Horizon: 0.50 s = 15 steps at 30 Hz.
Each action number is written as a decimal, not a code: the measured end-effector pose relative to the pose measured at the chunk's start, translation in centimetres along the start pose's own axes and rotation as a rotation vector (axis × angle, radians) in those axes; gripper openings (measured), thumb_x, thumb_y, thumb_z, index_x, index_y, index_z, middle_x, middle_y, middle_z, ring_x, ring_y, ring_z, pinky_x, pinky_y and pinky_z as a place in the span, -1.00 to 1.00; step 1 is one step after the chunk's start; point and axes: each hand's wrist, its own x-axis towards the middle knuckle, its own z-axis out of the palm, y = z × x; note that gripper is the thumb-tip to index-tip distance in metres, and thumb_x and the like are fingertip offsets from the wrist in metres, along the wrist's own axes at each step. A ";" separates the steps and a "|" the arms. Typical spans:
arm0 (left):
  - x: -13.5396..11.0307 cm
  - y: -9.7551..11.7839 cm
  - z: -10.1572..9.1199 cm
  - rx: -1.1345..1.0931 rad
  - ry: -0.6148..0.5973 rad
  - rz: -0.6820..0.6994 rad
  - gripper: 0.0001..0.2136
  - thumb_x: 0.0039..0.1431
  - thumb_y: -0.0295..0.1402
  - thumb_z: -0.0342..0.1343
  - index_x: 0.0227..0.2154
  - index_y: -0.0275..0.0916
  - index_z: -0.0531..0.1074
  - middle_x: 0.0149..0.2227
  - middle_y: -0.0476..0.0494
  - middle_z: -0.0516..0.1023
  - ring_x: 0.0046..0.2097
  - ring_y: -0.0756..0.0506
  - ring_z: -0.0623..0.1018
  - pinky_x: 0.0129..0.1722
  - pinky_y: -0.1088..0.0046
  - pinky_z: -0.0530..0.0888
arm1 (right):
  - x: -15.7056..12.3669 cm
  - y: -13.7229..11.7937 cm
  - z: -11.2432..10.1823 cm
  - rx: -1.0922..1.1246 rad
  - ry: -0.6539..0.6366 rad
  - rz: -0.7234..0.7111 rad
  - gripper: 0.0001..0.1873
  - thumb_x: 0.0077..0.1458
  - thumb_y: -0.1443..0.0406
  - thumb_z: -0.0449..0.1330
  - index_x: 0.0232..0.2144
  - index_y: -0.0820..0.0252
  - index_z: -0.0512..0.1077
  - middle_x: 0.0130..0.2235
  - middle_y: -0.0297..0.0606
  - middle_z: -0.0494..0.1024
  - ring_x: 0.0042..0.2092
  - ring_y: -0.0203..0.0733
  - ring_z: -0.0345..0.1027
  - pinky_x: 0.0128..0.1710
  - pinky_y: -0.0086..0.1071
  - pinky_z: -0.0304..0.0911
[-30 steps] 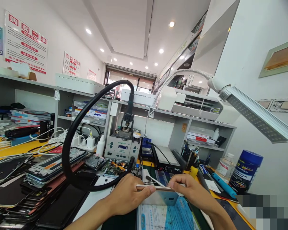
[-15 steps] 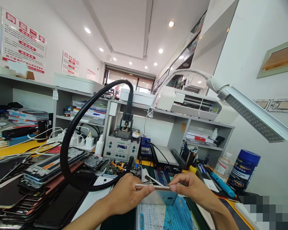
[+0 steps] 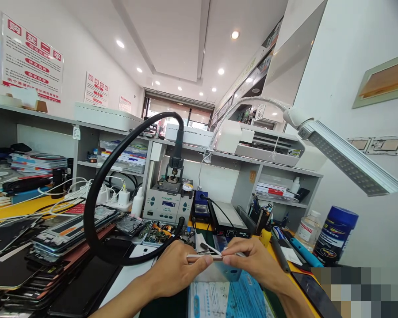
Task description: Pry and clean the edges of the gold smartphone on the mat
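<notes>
A phone [image 3: 204,258] with a thin pinkish edge is held edge-on in front of me. Its pale, shiny back [image 3: 215,272], with a dark camera opening, shows below that edge. My left hand [image 3: 177,269] is wrapped round the left end, thumb lying along the near side. With fingertips and thumb, my right hand [image 3: 247,258] pinches at the edge right of the middle; whether a small tool sits in that pinch I cannot tell. Behind the phone a white stick with a black tip [image 3: 211,248] shows partly. Underneath lies a blue and white printed pad [image 3: 225,300].
Stacked phone parts [image 3: 63,243] crowd the left side. A thick black hose [image 3: 93,212] loops from the grey hot-air station [image 3: 166,204]. To the right are a blue spray can [image 3: 334,236], a clear bottle [image 3: 308,227] and a dark phone [image 3: 313,289]. An LED lamp [image 3: 351,157] hangs above.
My right hand has slid left along the phone's edge, toward my left hand. My left hand keeps its hold, almost still. The view has shifted slightly.
</notes>
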 end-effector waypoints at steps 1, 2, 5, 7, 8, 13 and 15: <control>0.0 0.0 0.0 0.001 0.000 0.002 -0.42 0.38 0.05 -0.11 -0.65 -0.21 -0.04 -0.62 0.11 -0.06 -0.54 0.05 0.00 -0.51 0.40 -0.03 | 0.1 -0.1 0.4 -0.016 0.011 -0.010 -0.75 0.02 0.08 0.44 -0.36 0.10 0.74 -0.36 -0.19 0.61 -0.30 -0.12 0.42 -0.34 -0.34 0.26; 0.0 0.1 0.0 0.002 -0.001 0.003 -0.43 0.38 0.04 -0.11 -0.65 -0.21 -0.04 -0.62 0.11 -0.06 -0.54 0.05 0.00 -0.51 0.39 -0.03 | 0.1 -0.2 0.8 -0.031 0.021 -0.020 -0.75 0.04 0.07 0.43 -0.37 0.10 0.74 -0.36 -0.19 0.61 -0.30 -0.12 0.42 -0.33 -0.33 0.27; 0.1 0.2 -0.1 0.007 -0.005 0.007 -0.44 0.39 0.03 -0.12 -0.64 -0.21 -0.03 -0.61 0.10 -0.03 -0.52 0.05 0.04 -0.49 0.38 -0.03 | 0.2 -0.4 1.7 -0.040 0.040 -0.045 -0.74 0.06 0.06 0.41 -0.37 0.10 0.74 -0.35 -0.19 0.63 -0.30 -0.12 0.42 -0.32 -0.33 0.27; 0.2 0.3 -0.1 0.011 -0.009 0.002 -0.44 0.38 0.04 -0.12 -0.64 -0.21 -0.01 -0.60 0.09 -0.01 -0.52 0.04 0.05 -0.48 0.38 -0.02 | 0.3 -0.3 1.7 -0.032 0.041 -0.044 -0.73 0.05 0.05 0.41 -0.38 0.11 0.74 -0.35 -0.19 0.63 -0.30 -0.11 0.43 -0.32 -0.33 0.27; 0.2 0.3 -0.1 0.011 -0.012 -0.004 -0.44 0.38 0.04 -0.12 -0.64 -0.21 -0.01 -0.59 0.10 -0.01 -0.51 0.04 0.04 -0.48 0.38 -0.02 | 0.3 -0.3 1.5 -0.028 0.037 -0.035 -0.72 0.04 0.05 0.41 -0.38 0.12 0.73 -0.35 -0.19 0.63 -0.30 -0.11 0.43 -0.33 -0.34 0.27; 0.1 0.4 0.0 0.013 -0.028 -0.056 -0.46 0.36 0.08 -0.10 -0.61 -0.20 0.01 -0.58 0.10 0.00 -0.50 0.04 0.05 -0.50 0.39 -0.03 | 0.0 0.0 -0.4 0.007 0.003 0.004 -0.72 -0.03 0.07 0.46 -0.42 0.18 0.72 -0.35 -0.18 0.65 -0.31 -0.11 0.44 -0.33 -0.35 0.26; 0.1 0.5 0.0 0.023 -0.032 -0.067 -0.46 0.35 0.08 -0.10 -0.61 -0.20 0.03 -0.57 0.09 0.04 -0.49 0.03 0.09 -0.49 0.40 -0.01 | -0.2 0.1 -1.1 0.019 -0.004 0.004 -0.74 -0.03 0.09 0.46 -0.44 0.18 0.72 -0.36 -0.20 0.65 -0.32 -0.13 0.43 -0.33 -0.35 0.26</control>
